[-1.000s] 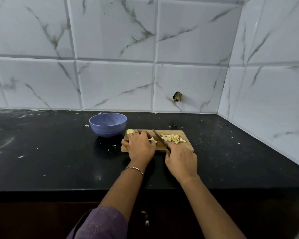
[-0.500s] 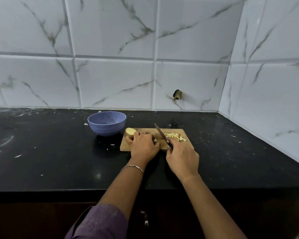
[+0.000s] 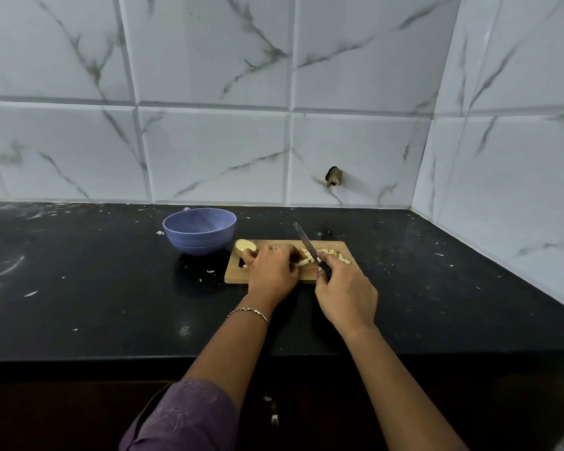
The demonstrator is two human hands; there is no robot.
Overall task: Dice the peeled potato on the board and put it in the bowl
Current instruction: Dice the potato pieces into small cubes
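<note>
Board: the pale rectangular wooden cutting board (image 3: 238, 275) lies on the black stone counter (image 3: 95, 288), near its back edge, with its long side along that edge.
Left hand: the left hand (image 3: 271, 271) rests on the middle of the board, fingers curled over pale potato strips (image 3: 302, 262). Only their right ends show past the fingertips.
Right hand: the right hand (image 3: 345, 301) is wrapped round the black handle of the slim kitchen knife (image 3: 306, 247). The blade is lifted above the board, tip pointing away and a little left.
Uncut part: a yellowish peeled potato half (image 3: 245, 245) sits at the board's far left corner, just beyond the left hand. I cannot tell if the fingers touch it.
Done part: a small heap of pale potato dice (image 3: 334, 253) lies at the board's right end, just right of the blade.
Bowl: the round blue-violet bowl (image 3: 199, 219) stands close to the board's far left corner. I see no potato in it.
Key relation: the strips seem to run left to right, free ends toward the knife, so the blade crosses their long axis. The right hand is nearer to the cut, the left hand nearer to the bowl.
Progress: I judge it about the middle.
Risk: the blade must come down close to the left fingertips.
</note>
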